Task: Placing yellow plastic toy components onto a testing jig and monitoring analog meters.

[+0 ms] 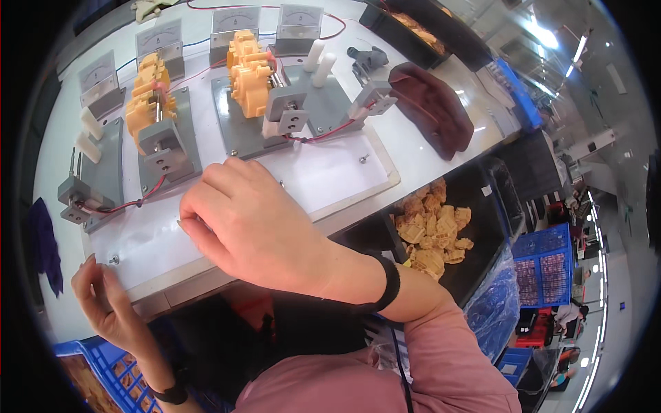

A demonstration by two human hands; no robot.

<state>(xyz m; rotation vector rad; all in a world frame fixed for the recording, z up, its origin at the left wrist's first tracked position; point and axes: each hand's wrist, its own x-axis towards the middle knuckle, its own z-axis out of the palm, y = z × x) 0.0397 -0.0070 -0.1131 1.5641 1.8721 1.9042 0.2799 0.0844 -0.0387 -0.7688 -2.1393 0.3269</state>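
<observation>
My right hand (251, 224) hovers over or rests on the front of a white board (323, 182), back upward, fingers curled; anything in them is hidden. My left hand (110, 306) is at the board's front left corner, fingers loosely bent and apart, with nothing visible between them. Near its fingertips a small metal screw (114, 260) stands on the board. Beyond my hands, a left yellow plastic housing (143, 110) and a right yellow plastic housing (249, 79) sit on grey metal fixtures. A grey end block (167, 153) with red and black wires faces my right hand.
Behind the fixtures stand several analogue meters, including a grey one (235, 27). White pegs (321, 65) rise from the plates. A dark maroon cloth (434, 110) lies at right. Below it, a black bin holds yellow parts (434, 230). A blue crate (103, 372) is at lower left.
</observation>
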